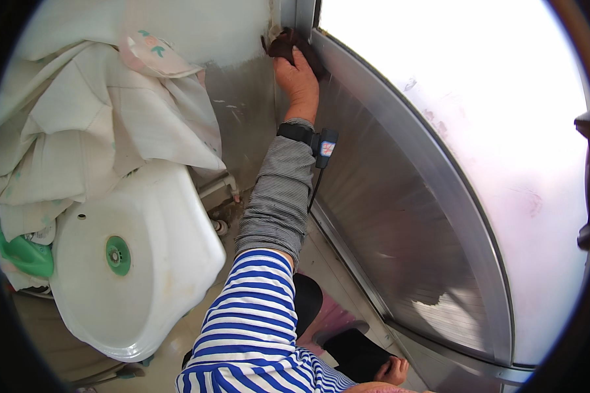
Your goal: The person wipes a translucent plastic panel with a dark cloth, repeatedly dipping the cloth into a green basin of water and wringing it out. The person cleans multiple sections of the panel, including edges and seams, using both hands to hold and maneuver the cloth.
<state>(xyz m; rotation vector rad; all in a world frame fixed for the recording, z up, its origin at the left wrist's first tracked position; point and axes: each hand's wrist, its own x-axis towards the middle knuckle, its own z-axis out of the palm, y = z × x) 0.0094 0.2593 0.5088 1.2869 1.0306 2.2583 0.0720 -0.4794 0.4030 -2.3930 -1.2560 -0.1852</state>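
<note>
My left hand [295,81] is stretched far forward and grips a dark brown cloth [281,46]. The cloth is pressed into the corner where the pale wall [216,29] meets the metal door frame [368,73]. Around that forearm are a grey striped sleeve cover [280,191] and a black strap with a small cabled device [326,147]. Low in the picture, my right hand [393,369] rests beside my black-clad leg [356,351], fingers curled; whether anything is inside it cannot be seen.
A white washbasin [177,275] with a green drain fitting [118,255] stands at left. Pale patterned fabric [103,113] drapes over its back, near a green plastic container [29,258]. At right is a metal door panel [388,211] below bright glazing [472,123]. A pipe [221,184] juts out behind the basin.
</note>
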